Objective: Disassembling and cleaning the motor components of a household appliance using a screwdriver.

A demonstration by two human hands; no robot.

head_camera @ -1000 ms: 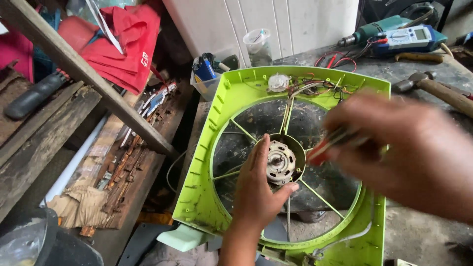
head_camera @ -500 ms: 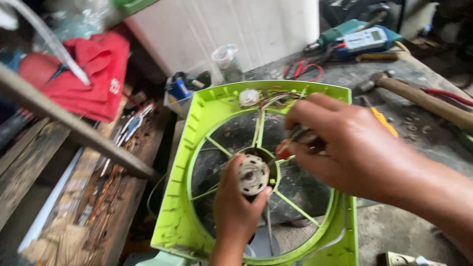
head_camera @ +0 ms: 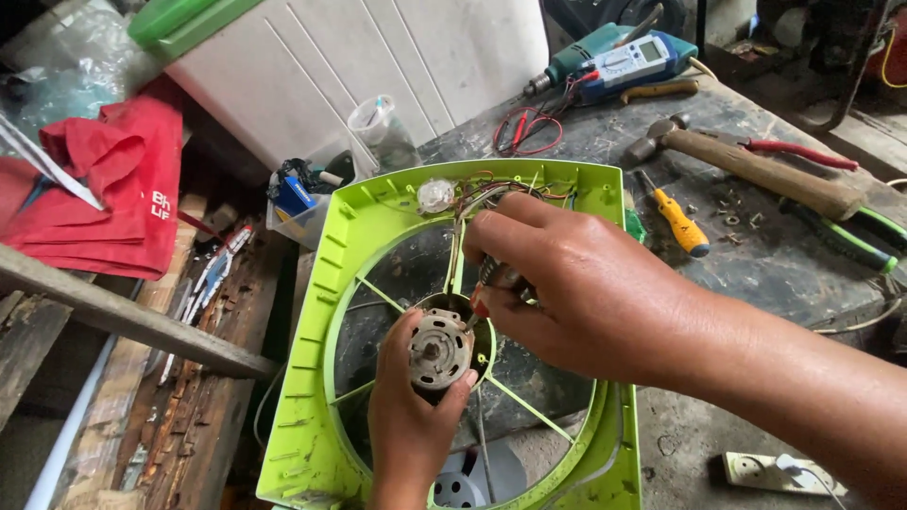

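A lime green fan frame (head_camera: 368, 246) with thin spokes lies flat on the workbench. At its hub sits a small round metal motor (head_camera: 437, 351). My left hand (head_camera: 408, 416) comes up from below and grips the motor from underneath. My right hand (head_camera: 576, 283) reaches in from the right and pinches a red-handled tool (head_camera: 493, 281) whose tip touches the motor's upper right edge. Thin coloured wires (head_camera: 491, 194) run from the hub to the frame's top edge near a small clear knob (head_camera: 436, 195).
A hammer (head_camera: 756, 168), a yellow screwdriver (head_camera: 676, 219), pliers with green grips (head_camera: 850, 231) and loose screws lie on the bench at right. A multimeter (head_camera: 635, 62) and drill sit at the back. Red cloth (head_camera: 113, 189) and a wooden beam (head_camera: 123, 316) are at left.
The view has shifted, so the frame sits more centred. My right hand has moved down and left, bringing the tool tip onto the motor. My left hand stays on the motor.
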